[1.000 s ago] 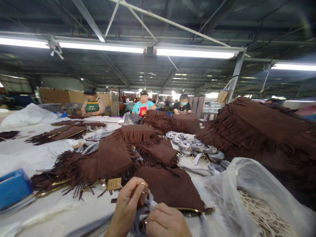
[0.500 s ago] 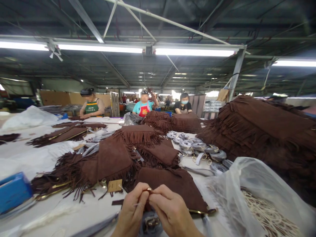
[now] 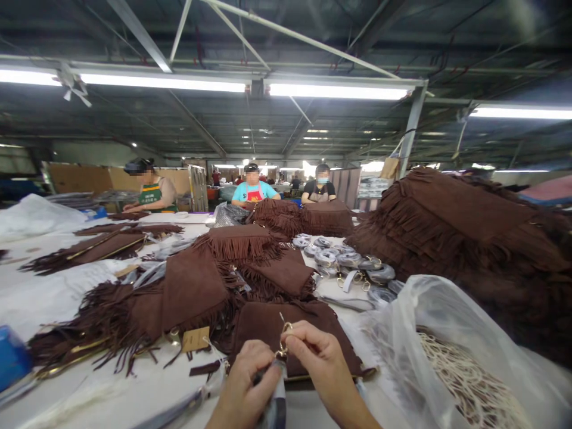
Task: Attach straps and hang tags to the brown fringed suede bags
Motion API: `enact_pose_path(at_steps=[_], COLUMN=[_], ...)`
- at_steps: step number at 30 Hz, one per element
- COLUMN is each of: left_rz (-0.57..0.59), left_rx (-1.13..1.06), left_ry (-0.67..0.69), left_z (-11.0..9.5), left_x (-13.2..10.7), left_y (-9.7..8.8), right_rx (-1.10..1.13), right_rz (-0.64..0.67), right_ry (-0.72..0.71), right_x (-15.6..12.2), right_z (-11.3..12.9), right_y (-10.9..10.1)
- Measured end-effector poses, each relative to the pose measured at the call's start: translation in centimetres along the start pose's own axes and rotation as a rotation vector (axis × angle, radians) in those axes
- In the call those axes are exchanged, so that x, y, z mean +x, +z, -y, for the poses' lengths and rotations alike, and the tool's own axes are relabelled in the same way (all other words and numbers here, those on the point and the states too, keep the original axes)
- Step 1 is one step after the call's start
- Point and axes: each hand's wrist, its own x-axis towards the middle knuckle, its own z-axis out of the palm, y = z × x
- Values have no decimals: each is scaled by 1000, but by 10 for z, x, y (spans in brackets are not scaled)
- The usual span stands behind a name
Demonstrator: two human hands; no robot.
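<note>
My left hand (image 3: 248,381) is closed around a coiled strap (image 3: 274,408) wrapped in clear grey plastic, low in the middle of the view. At the strap's upper end is a gold clasp (image 3: 282,347), which my right hand (image 3: 318,360) pinches between thumb and fingertips. Just beyond both hands lies a flat brown suede bag (image 3: 254,322) with a gold zip edge, partly hidden by them. A tan paper tag (image 3: 195,339) with a white string rests to the left of my hands, beside a short dark brown strip (image 3: 203,369).
Brown fringed bags (image 3: 194,289) lie heaped ahead, with a tall pile (image 3: 451,238) at right. Several plastic-wrapped strap coils (image 3: 348,259) sit between. A clear plastic bag (image 3: 402,316) holds white cords (image 3: 465,375). A blue box (image 3: 12,357) stands left. Co-workers (image 3: 254,190) are across the table.
My hands have moved apart from a close pinch. The gold clasp and wrapped strap now show between them. The view has turned slightly right; the middle co-worker's raised arm is down.
</note>
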Motion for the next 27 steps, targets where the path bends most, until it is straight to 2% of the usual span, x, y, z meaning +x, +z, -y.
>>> enact_pose_path(at_steps=[4, 8, 10, 14, 21, 27], left_rz=[-35, -205, -262, -247, -222, -298], left_rx=[-4, 87, 154, 341, 546, 498], left_ry=[-35, -33, -5, 110, 217, 241], left_z=[10, 18, 20, 21, 17, 16], left_x=[-4, -6, -5, -2, -3, -4], left_y=[10, 16, 15, 10, 10, 22], right_rx=[-61, -348, -489, -695, -930, -922], right_rz=[20, 5, 70, 217, 195, 211], right_ry=[42, -20, -62, -135, -170, -160], right_x=[0, 0, -2, -8, -14, -17], right_z=[-3, 2, 5, 6, 5, -1], right_y=[-6, -22, -29, -28, -23, -14])
